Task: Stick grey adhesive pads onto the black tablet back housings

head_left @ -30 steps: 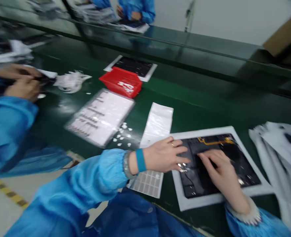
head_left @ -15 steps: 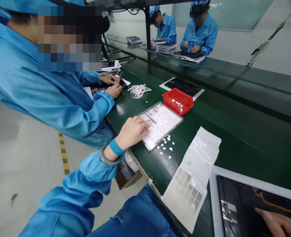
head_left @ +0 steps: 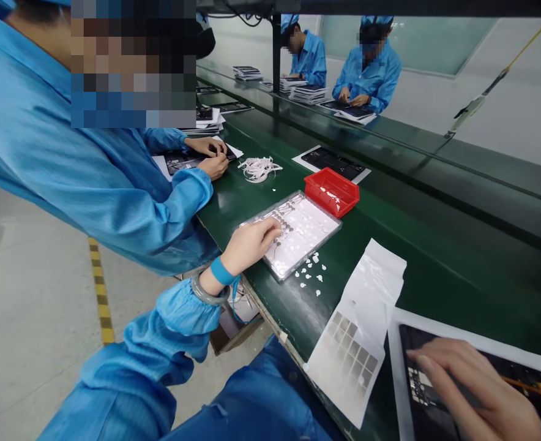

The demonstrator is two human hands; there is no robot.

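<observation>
My left hand (head_left: 254, 242), with a blue band at the wrist, is over a shallow clear tray (head_left: 314, 229) with a white surface. Its thumb and fingers are pinched together. Rows of small round parts with thin wires (head_left: 286, 211) lie in the tray. One such part (head_left: 277, 246) shows just below the fingertips; whether they hold it I cannot tell. At the lower right, my right hand (head_left: 477, 383) hovers over or touches a black flat panel (head_left: 415, 337) with an orange strip, lying on a white sheet. Its fingertips are closed; anything between them is too small to make out.
A red bin (head_left: 332, 191) with white bits stands behind the tray. White stickers (head_left: 316, 275) lie loose beside it. A partly used sticker sheet (head_left: 371, 275) lies before the panel. A co-worker (head_left: 114, 184) sits close at left, near white strips (head_left: 259, 168).
My left hand has lifted slightly, its fingertips now pinched and a wired part showing beneath them. My right hand has come further into view, moving left and up over the black panel.
</observation>
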